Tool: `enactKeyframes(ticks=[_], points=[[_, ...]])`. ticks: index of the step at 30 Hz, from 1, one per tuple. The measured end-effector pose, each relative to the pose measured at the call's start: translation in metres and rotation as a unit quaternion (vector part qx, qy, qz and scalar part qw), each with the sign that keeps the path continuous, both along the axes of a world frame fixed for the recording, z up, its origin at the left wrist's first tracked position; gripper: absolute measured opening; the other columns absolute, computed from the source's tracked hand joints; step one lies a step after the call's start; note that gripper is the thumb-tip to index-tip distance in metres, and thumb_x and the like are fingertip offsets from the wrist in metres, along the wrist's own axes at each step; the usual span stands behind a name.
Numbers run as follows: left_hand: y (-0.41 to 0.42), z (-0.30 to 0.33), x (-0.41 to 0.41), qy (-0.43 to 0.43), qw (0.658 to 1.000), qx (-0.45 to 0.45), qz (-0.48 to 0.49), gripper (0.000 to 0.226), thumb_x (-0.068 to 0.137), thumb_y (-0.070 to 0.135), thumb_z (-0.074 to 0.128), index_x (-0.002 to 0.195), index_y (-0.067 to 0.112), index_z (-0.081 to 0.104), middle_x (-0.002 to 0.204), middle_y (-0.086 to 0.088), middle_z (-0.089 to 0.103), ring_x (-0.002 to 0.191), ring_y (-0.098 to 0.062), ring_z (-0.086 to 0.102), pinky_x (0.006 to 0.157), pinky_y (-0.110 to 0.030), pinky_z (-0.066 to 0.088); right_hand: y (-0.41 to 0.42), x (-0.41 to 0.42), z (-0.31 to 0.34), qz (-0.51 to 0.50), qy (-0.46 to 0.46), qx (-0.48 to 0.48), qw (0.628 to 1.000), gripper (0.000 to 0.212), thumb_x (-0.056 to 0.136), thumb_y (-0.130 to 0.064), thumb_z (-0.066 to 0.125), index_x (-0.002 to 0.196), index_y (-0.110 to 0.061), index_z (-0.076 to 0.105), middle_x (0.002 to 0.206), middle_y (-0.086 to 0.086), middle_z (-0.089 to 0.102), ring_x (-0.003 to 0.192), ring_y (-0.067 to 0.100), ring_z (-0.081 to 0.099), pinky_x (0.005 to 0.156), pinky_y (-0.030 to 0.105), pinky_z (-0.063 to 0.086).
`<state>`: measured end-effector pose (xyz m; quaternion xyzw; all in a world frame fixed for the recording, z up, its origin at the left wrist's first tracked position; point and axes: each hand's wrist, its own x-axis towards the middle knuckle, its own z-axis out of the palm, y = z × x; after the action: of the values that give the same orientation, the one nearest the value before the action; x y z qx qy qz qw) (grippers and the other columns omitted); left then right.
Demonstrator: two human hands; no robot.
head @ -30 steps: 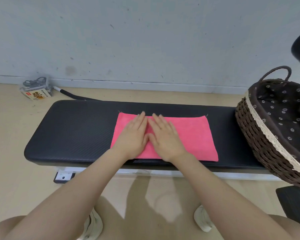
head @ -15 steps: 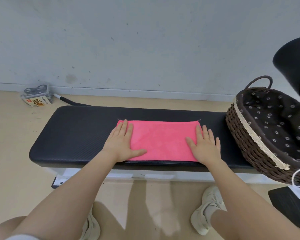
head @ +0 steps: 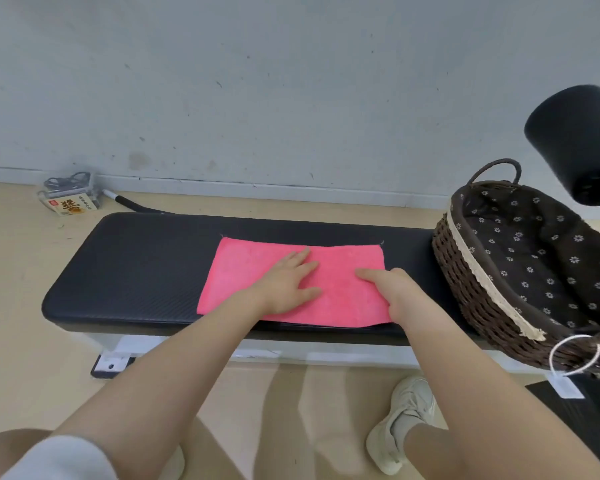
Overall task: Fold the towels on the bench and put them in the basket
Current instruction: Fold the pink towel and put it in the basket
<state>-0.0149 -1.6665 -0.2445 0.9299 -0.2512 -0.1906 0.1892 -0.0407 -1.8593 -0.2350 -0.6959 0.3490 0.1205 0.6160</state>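
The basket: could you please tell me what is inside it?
The basket shows only its dark flowered lining; no towel is visible inside. Its near right part is cut off by the frame edge.

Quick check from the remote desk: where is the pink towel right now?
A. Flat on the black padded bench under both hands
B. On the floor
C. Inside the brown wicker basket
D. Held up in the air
A: the pink towel lies flat on the black padded bench, the left hand and right hand on it; the brown wicker basket shows no towel.
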Motion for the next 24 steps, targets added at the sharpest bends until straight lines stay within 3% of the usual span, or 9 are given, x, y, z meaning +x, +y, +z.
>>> enactKeyframes(ticks=[4,7,10,14,16,18,20,22,24], points=[[-0.019,-0.012,0.002,-0.018,0.997,0.071,-0.019,0.086,0.085,0.057,0.052,0.149,0.028,0.003,0.158,0.001,-0.012,0.145,-0.026,-0.012,0.117,-0.039,-0.005,-0.013,-0.002,0.005,0.017,0.011,0.112,0.993,0.04,0.08,-0.015,0.071,0.117,-0.005,0.058,0.107,0.016,0.067,0.096,0.033,0.064,0.086,0.047,0.053],[-0.038,-0.016,0.001,-0.014,0.998,0.06,-0.016,0.088,0.084,0.056,0.054,0.149,0.029,0.0,0.158,-0.001,-0.014,0.145,-0.027,-0.014,0.117,-0.04,-0.007,-0.03,-0.001,0.008,0.038,-0.038,0.104,0.993,0.035,0.084,-0.004,0.064,0.118,-0.012,0.057,0.107,0.012,0.066,0.093,0.029,0.064,0.075,0.043,0.054],[-0.049,-0.014,0.002,0.004,1.0,0.028,-0.012,0.088,0.084,0.05,0.058,0.149,0.028,0.003,0.158,0.0,-0.01,0.145,-0.025,-0.012,0.117,-0.039,-0.007,-0.04,-0.007,0.018,0.103,-0.093,0.074,0.988,0.038,0.087,0.001,0.059,0.121,-0.017,0.055,0.106,0.005,0.066,0.095,0.024,0.063,0.081,0.043,0.053],[-0.026,0.0,0.005,0.062,0.98,-0.182,0.055,0.062,0.095,0.018,0.051,0.148,0.023,0.02,0.158,0.003,0.012,0.145,-0.01,0.01,0.111,-0.013,0.005,-0.026,-0.004,0.038,0.167,-0.116,-0.094,0.974,0.019,0.09,-0.009,0.054,0.107,-0.017,0.055,0.106,0.004,0.063,0.099,0.024,0.061,0.087,0.043,0.051],[-0.003,0.005,0.008,-0.002,0.987,-0.156,0.041,0.055,0.095,0.003,0.04,0.146,0.017,0.027,0.154,0.001,0.024,0.142,-0.012,0.021,0.107,-0.01,0.01,-0.005,0.0,0.047,0.211,-0.134,-0.248,0.936,0.009,0.089,-0.015,0.05,0.092,-0.009,0.055,0.093,0.006,0.06,0.088,0.024,0.058,0.074,0.035,0.048],[0.023,0.005,0.01,-0.054,0.991,-0.12,0.026,0.054,0.092,-0.002,0.037,0.143,0.015,0.033,0.146,-0.002,0.037,0.136,-0.017,0.033,0.11,-0.018,0.02,0.024,0.004,0.054,0.226,-0.145,-0.264,0.927,0.015,0.089,-0.018,0.047,0.081,-0.008,0.054,0.079,0.006,0.056,0.075,0.021,0.053,0.062,0.031,0.04],[0.047,0.005,0.006,-0.063,0.989,-0.123,0.05,0.05,0.093,0.003,0.041,0.141,0.018,0.038,0.129,0.001,0.05,0.116,-0.016,0.049,0.103,-0.023,0.033,0.054,0.01,0.057,0.229,-0.133,-0.194,0.945,0.015,0.087,-0.015,0.048,0.094,-0.01,0.06,0.082,0.006,0.059,0.075,0.02,0.056,0.065,0.031,0.043],[0.068,0.004,0.001,-0.035,0.98,-0.162,0.106,0.045,0.096,0.013,0.043,0.14,0.022,0.039,0.11,0.005,0.059,0.096,-0.015,0.058,0.094,-0.027,0.043,0.081,0.017,0.055,0.237,-0.131,-0.182,0.945,0.034,0.084,-0.011,0.047,0.116,-0.012,0.058,0.092,0.002,0.061,0.082,0.018,0.059,0.067,0.03,0.045],[0.081,-0.001,-0.005,0.037,0.949,-0.259,0.176,0.04,0.098,0.018,0.04,0.138,0.02,0.041,0.099,0.0,0.066,0.093,-0.016,0.063,0.095,-0.033,0.047,0.104,0.02,0.049,0.241,-0.144,-0.207,0.937,0.043,0.084,-0.009,0.045,0.126,-0.01,0.051,0.101,-0.002,0.058,0.084,0.013,0.056,0.067,0.024,0.043]])
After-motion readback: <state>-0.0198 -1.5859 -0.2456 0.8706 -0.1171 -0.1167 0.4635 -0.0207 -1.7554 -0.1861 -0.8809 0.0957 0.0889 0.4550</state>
